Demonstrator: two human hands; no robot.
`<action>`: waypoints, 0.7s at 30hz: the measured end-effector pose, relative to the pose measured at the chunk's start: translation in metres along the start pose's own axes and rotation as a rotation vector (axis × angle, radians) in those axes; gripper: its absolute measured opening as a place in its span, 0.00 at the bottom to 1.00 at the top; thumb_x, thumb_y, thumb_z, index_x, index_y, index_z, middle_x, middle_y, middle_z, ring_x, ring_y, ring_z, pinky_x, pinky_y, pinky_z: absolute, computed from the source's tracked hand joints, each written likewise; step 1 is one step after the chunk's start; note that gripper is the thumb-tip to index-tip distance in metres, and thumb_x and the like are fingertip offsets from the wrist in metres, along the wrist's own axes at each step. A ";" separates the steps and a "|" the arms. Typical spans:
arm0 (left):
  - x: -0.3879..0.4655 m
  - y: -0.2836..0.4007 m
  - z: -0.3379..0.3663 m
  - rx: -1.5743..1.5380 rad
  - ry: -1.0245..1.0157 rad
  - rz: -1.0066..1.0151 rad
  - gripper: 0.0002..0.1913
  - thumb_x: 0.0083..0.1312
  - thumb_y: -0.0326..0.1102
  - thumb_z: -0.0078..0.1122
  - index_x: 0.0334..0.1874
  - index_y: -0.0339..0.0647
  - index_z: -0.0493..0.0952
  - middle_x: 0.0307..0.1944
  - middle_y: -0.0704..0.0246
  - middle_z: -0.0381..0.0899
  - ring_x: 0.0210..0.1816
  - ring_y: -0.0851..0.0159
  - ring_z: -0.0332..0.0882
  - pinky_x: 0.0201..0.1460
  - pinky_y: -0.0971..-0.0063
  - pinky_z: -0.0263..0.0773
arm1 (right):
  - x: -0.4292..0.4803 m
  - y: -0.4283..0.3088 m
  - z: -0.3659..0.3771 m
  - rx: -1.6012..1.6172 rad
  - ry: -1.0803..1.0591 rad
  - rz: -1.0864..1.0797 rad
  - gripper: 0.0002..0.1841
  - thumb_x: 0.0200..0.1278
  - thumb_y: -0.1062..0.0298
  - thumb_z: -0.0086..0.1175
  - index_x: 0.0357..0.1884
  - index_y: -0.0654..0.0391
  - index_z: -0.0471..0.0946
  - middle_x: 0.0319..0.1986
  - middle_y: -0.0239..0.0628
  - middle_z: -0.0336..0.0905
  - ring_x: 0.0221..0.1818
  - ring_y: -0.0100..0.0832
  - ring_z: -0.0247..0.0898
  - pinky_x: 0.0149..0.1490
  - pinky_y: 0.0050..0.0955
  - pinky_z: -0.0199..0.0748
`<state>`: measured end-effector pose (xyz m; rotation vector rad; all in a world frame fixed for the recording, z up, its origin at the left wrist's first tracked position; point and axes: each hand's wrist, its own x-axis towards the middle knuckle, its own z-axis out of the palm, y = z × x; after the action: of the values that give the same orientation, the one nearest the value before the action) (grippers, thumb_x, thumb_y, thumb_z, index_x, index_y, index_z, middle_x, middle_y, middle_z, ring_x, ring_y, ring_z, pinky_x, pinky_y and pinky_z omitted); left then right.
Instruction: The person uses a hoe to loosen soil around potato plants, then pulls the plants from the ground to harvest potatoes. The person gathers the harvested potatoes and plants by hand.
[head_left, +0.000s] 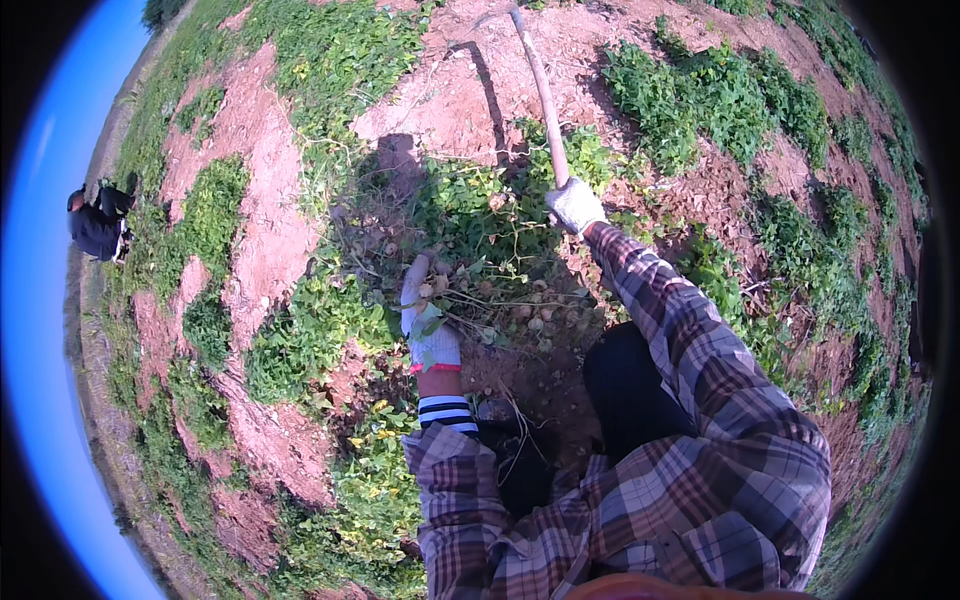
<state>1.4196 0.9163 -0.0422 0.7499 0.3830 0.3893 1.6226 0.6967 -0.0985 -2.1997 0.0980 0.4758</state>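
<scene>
My right hand (576, 207), in a whitish work glove, is closed around the lower end of a long wooden handle (543, 97). The handle reaches up and away to a thin curved metal head (491, 16), a pick or sickle-like tool, over bare soil. My left hand (429, 319), in a white knit glove with a red-edged cuff, is at a bunch of uprooted vines (491, 304) with small round tan pods or tubers (536, 324). Stems and a leaf cross the glove, and its fingers are partly hidden. Green leafy plants (469, 206) lie just beyond the bunch.
Rows of low leafy plants (720, 97) alternate with strips of reddish dry soil (270, 187). Another person (97, 225) in dark clothing crouches at the far left. My dark-clad knee (634, 382) is close to the vines.
</scene>
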 end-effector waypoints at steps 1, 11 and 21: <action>0.001 -0.001 -0.005 -0.019 -0.030 0.039 0.22 0.65 0.35 0.58 0.59 0.30 0.72 0.46 0.61 0.78 0.44 0.66 0.78 0.46 0.76 0.78 | -0.003 0.009 0.008 -0.255 -0.111 0.033 0.19 0.55 0.57 0.53 0.37 0.67 0.79 0.26 0.52 0.81 0.29 0.42 0.82 0.36 0.39 0.77; 0.002 0.007 -0.005 -0.069 0.036 0.004 0.17 0.69 0.34 0.51 0.58 0.33 0.74 0.44 0.63 0.79 0.39 0.67 0.77 0.41 0.78 0.77 | -0.070 0.103 -0.012 -0.147 -0.165 0.100 0.14 0.52 0.59 0.61 0.30 0.61 0.77 0.19 0.34 0.77 0.15 0.27 0.72 0.22 0.27 0.70; 0.002 0.017 0.017 -0.069 0.155 0.025 0.20 0.65 0.35 0.54 0.56 0.30 0.72 0.35 0.66 0.78 0.33 0.72 0.76 0.35 0.80 0.76 | -0.036 -0.008 0.006 0.257 -0.184 -0.047 0.14 0.57 0.60 0.58 0.35 0.61 0.71 0.16 0.33 0.73 0.16 0.27 0.70 0.20 0.28 0.67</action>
<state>1.4259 0.9192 -0.0190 0.6596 0.5036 0.4835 1.5893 0.7031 -0.0821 -1.8943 0.0069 0.6023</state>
